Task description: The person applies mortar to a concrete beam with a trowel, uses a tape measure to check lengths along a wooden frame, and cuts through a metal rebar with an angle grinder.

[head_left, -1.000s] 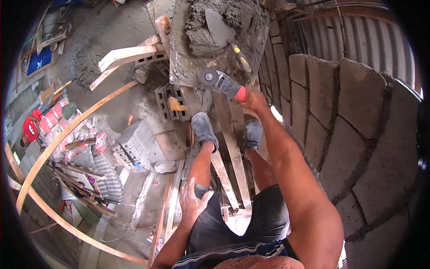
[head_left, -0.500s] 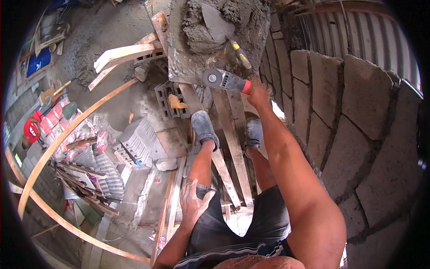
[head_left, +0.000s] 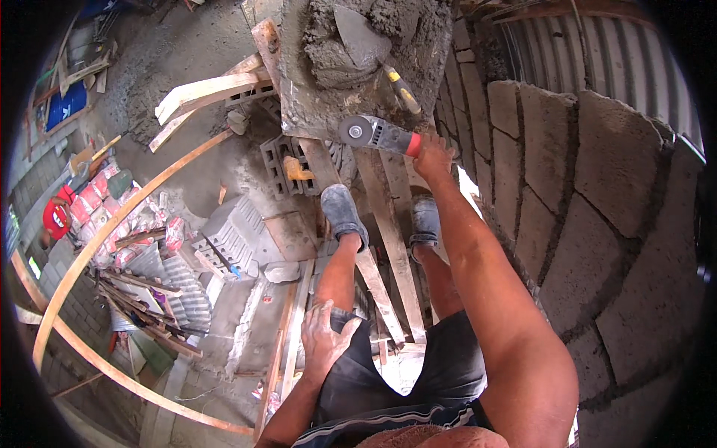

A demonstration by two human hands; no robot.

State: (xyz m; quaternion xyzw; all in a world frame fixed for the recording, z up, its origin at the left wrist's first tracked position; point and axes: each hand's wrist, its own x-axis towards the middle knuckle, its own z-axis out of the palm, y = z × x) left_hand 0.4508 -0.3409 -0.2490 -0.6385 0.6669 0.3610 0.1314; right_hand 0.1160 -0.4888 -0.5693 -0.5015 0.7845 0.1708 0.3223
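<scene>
My right hand grips the red rear body of an angle grinder, whose disc points left beside the lower edge of a mortar board. On that board sit wet grey mortar and a trowel with a yellow-and-dark handle. My left hand rests on my left knee, fingers spread and holding nothing. My feet stand apart on wooden planks.
A stone-clad wall and corrugated sheeting line my right. Below left lie hollow blocks, bags and timber scraps; a person in red is there. Long battens cross the left side.
My right hand with the grinder has moved slightly up and right since a second ago, and the grinder lies more level. My left hand stays on the knee.
</scene>
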